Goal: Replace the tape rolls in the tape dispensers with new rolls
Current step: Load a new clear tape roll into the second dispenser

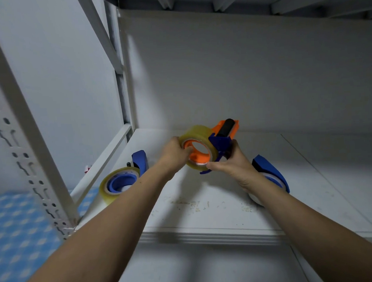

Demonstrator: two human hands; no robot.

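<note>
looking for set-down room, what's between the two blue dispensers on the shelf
Head view: bare scuffed shelf; left hand and right hand hold the orange dispenser above it.

Tape roll (198, 132): glossy translucent film. Dispenser (221, 142): smooth blue-orange plastic (black roller matt). Shelf (206, 207): matt white, scuffed near edge. Left upright (17, 138): painted perforated metal.

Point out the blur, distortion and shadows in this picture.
Head view: motion blur smears the blue checked cloth and perforated upright; wide-angle distortion tilts the rack posts; the left hand, right hand, orange dispenser and tape roll look sharp; arm shadows cross the shelf.
</note>
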